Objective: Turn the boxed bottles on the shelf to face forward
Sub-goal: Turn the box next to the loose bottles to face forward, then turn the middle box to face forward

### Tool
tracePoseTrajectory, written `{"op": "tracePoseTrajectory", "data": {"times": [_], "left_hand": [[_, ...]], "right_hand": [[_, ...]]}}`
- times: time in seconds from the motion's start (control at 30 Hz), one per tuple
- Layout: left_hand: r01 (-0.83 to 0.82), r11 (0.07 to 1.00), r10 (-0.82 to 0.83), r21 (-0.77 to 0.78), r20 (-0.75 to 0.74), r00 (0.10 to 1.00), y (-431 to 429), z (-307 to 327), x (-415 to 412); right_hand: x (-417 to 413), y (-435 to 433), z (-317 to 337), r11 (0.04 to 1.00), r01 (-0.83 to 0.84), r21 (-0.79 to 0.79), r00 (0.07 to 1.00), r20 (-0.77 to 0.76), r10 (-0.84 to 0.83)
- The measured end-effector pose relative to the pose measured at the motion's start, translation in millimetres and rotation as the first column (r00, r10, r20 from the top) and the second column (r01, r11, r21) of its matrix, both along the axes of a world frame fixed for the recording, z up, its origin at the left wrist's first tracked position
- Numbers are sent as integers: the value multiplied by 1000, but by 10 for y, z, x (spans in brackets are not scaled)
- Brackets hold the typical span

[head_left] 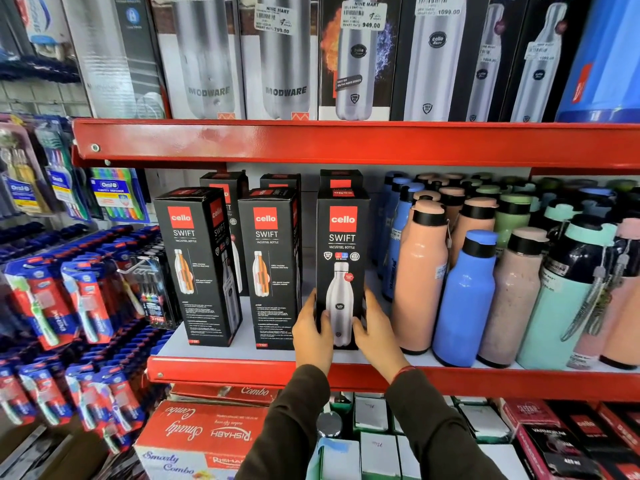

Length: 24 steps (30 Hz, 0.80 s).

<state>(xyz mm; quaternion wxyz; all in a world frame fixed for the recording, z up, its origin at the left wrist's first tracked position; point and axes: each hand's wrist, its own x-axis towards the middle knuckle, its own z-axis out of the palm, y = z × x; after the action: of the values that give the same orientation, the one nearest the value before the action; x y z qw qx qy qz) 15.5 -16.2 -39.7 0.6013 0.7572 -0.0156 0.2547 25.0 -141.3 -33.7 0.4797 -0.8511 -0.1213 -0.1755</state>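
Note:
Three black Cello Swift bottle boxes stand in a front row on the red-edged shelf (242, 370). The right box (342, 244) shows its front face with a steel bottle picture. My left hand (311, 332) grips its lower left side and my right hand (375, 332) grips its lower right side. The middle box (268, 268) and the left box (199, 265) show a text-covered panel, the left one angled. Three more boxes (280, 180) stand behind them, mostly hidden.
Loose pink, blue and mint bottles (464, 299) crowd the shelf just right of the held box. Boxed steel bottles (287, 57) fill the shelf above. Toothbrush packs (69, 292) hang on the left. Red combo boxes (201, 434) lie below.

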Motion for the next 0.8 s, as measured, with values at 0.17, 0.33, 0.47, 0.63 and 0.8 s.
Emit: {"op": "tracePoseTrajectory", "data": {"times": [0.17,0.33,0.47,0.63,0.8], "left_hand": [[-6,998,7,69,-20,1000,-12,-22,2],[-28,993,32,117,-36,999,-18,-17,-95],[-14,999,13,49,18,1000,58,-55,-251],[-76,996,85,-55,170,982,203,23,-526],[-243,970,233,-1,282,930,484,98,-509]], "right_hand": [[-67,30,-99,988,139,71,989,29,-142],[-184,32,-180,969,182,168,977,83,-198],[-277,9,-178,960,215,182,964,117,-238],[-478,148,-79,955,162,248,956,200,-214],[-551,495,-25,969,41,242,972,215,-94]]}}
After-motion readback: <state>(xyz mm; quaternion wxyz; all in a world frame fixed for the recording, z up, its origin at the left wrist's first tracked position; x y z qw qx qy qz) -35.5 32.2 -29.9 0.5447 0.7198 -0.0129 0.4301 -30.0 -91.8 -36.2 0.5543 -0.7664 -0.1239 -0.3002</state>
